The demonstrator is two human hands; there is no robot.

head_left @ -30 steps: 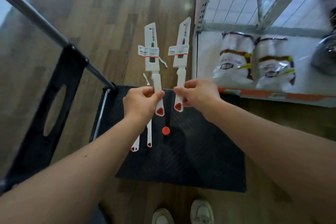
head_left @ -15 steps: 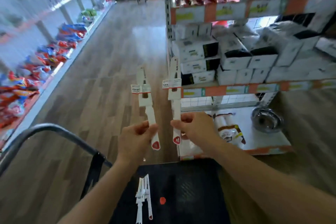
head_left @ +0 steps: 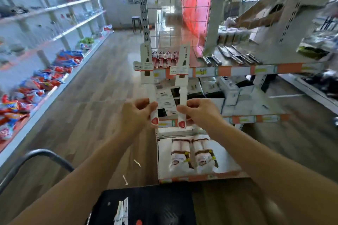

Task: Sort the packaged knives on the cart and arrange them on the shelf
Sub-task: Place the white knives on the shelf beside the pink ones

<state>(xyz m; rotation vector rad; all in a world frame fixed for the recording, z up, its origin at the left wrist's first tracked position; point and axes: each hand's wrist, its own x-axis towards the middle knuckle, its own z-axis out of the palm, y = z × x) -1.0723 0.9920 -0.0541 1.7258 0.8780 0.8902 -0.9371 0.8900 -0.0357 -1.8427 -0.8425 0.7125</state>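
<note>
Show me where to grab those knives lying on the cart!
Probably take the knives by the slim handle end, coming down from above: they lie flat on the cart, with that end pointing toward you.

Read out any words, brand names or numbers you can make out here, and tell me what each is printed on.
Nothing here reads clearly.
On the left knife package, held by the left hand: tag print, blurred.
On the right knife package, held by the right hand: tag print, blurred.
On the shelf price labels: blurred.
On the white boxes: dark print, too small.
On the snack bags: lettering blurred.
</note>
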